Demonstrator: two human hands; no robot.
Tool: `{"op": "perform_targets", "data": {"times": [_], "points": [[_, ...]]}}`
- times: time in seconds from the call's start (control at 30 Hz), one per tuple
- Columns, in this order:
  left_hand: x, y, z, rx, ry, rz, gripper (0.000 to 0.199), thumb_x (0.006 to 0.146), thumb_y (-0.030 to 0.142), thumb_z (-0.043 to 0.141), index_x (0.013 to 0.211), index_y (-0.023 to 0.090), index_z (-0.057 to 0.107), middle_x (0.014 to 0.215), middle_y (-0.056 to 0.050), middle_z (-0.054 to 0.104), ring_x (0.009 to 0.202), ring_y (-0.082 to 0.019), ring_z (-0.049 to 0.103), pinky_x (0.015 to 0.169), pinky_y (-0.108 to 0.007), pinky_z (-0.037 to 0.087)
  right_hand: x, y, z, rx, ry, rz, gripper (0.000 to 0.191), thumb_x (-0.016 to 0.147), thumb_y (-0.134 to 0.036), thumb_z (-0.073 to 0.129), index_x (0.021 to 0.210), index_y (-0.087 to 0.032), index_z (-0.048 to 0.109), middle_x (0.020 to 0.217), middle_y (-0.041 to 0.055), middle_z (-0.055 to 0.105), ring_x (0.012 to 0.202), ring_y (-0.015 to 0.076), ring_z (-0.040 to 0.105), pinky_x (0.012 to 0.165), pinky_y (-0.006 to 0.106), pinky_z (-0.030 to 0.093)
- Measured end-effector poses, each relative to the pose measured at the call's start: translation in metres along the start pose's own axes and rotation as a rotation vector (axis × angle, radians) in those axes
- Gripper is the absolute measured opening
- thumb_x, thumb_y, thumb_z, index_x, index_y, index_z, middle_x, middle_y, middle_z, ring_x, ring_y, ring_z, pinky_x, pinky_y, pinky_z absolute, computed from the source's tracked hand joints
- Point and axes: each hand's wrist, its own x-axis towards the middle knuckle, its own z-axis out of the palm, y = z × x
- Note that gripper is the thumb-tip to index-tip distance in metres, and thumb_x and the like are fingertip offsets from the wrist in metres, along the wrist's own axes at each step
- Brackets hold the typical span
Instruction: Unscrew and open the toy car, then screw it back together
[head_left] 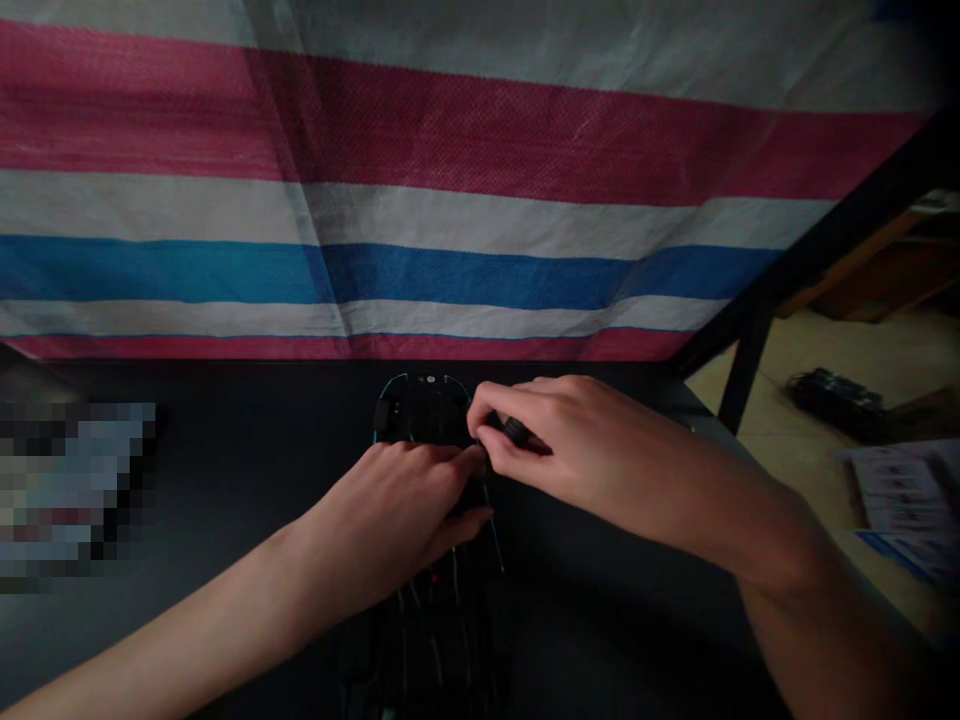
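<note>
A black object shaped like a toy car (pixel 421 405), with thin blue edging, lies on the dark table (pixel 247 420). My left hand (pixel 412 510) lies across it, fingers curled round its body and hiding its middle. At the object's right edge, my right hand (pixel 536 425) pinches with thumb and forefinger. A small black ridged piece (pixel 516 431) shows inside that grip; the dim light hides its exact kind. Below the fingers, a thin pale line (pixel 495 535) runs down along the right side. A tiny red light (pixel 434 578) glows under my left hand.
A striped red, white and blue sheet (pixel 450 220) hangs behind the table. A blurred-out flat item (pixel 82 490) lies at the left. Beyond the black frame (pixel 742 375) on the right, a dark bundle (pixel 836 400) and printed papers (pixel 900 490) lie on the floor.
</note>
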Motion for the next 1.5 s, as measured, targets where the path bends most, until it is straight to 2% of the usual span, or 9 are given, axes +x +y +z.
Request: {"op": "perform_targets", "data": {"times": [0.1,0.23,0.37,0.5,0.63,0.77,0.9,1.33,1.5], "points": [[-0.001,0.0,0.0,-0.019,-0.015,-0.011,0.031,0.099,0.041,0.055,0.118,0.018,0.064,0.097,-0.009,0.074,0.082,-0.026,0.075,0.068,-0.033,0.055,0.0,0.001,0.0,0.028,0.02,-0.022,0.005,0.098,-0.023,0.056,0.101,-0.025,0.06,0.094,-0.002,0.069,0.088,0.0155,0.064,0.077,0.029,0.04],[-0.002,0.001,0.0,-0.021,-0.011,-0.01,0.033,0.099,0.041,0.057,0.12,0.016,0.062,0.098,-0.011,0.074,0.085,-0.027,0.075,0.071,-0.034,0.056,0.0,0.003,0.003,0.008,0.008,-0.009,0.012,0.103,-0.026,0.05,0.096,-0.026,0.06,0.082,-0.0034,0.067,0.077,0.0147,0.064,0.07,0.03,0.039],[-0.001,0.0,0.0,-0.036,-0.018,0.004,0.03,0.099,0.04,0.056,0.114,0.015,0.064,0.096,-0.011,0.074,0.082,-0.025,0.075,0.071,-0.033,0.056,-0.001,0.003,0.005,0.014,0.039,-0.05,0.014,0.096,-0.024,0.059,0.109,-0.026,0.057,0.101,-0.0019,0.068,0.093,0.0161,0.064,0.08,0.029,0.042],[-0.001,-0.003,0.0,-0.061,0.003,0.015,0.029,0.099,0.041,0.058,0.11,0.015,0.065,0.092,-0.009,0.074,0.079,-0.024,0.075,0.069,-0.031,0.055,-0.004,0.0,0.005,-0.063,0.031,0.002,0.014,0.1,-0.029,0.053,0.114,-0.026,0.053,0.084,-0.0032,0.065,0.078,0.0172,0.064,0.069,0.031,0.04],[-0.003,-0.003,-0.001,-0.097,0.006,0.026,0.028,0.1,0.039,0.055,0.108,0.015,0.065,0.087,-0.008,0.074,0.076,-0.023,0.075,0.068,-0.03,0.055,-0.005,-0.003,0.005,-0.019,0.052,-0.032,0.021,0.093,-0.024,0.061,0.112,-0.026,0.051,0.094,-0.0019,0.066,0.087,0.0174,0.064,0.074,0.03,0.042],[-0.003,-0.003,-0.001,-0.078,0.03,0.032,0.03,0.099,0.041,0.056,0.105,0.013,0.066,0.087,-0.009,0.074,0.079,-0.023,0.075,0.073,-0.031,0.055,-0.005,-0.003,0.005,-0.059,0.027,-0.001,0.005,0.1,-0.029,0.053,0.104,-0.028,0.056,0.084,-0.0045,0.065,0.075,0.0155,0.062,0.07,0.031,0.042],[-0.004,-0.003,0.0,-0.081,0.031,0.033,0.029,0.099,0.04,0.057,0.108,0.014,0.065,0.088,-0.009,0.074,0.08,-0.023,0.075,0.075,-0.031,0.056,-0.005,-0.003,0.004,-0.038,0.031,-0.042,0.016,0.092,-0.023,0.061,0.107,-0.027,0.056,0.099,-0.0023,0.067,0.092,0.017,0.063,0.08,0.031,0.043],[-0.005,-0.005,0.002,-0.022,0.02,0.022,0.034,0.099,0.046,0.057,0.101,0.013,0.068,0.087,-0.009,0.073,0.077,-0.024,0.074,0.07,-0.031,0.055,-0.01,-0.009,0.001,-0.052,-0.011,-0.019,0.009,0.103,-0.031,0.05,0.107,-0.027,0.056,0.09,-0.0028,0.067,0.083,0.0173,0.065,0.072,0.031,0.041],[-0.002,-0.003,-0.001,-0.021,-0.008,0.023,0.032,0.099,0.043,0.058,0.1,0.013,0.068,0.09,-0.01,0.074,0.079,-0.024,0.074,0.069,-0.032,0.054,-0.01,-0.012,0.0,0.0,-0.007,-0.091,0.019,0.09,-0.015,0.06,0.106,-0.025,0.056,0.106,-0.0001,0.067,0.097,0.0178,0.063,0.08,0.03,0.043]]}}
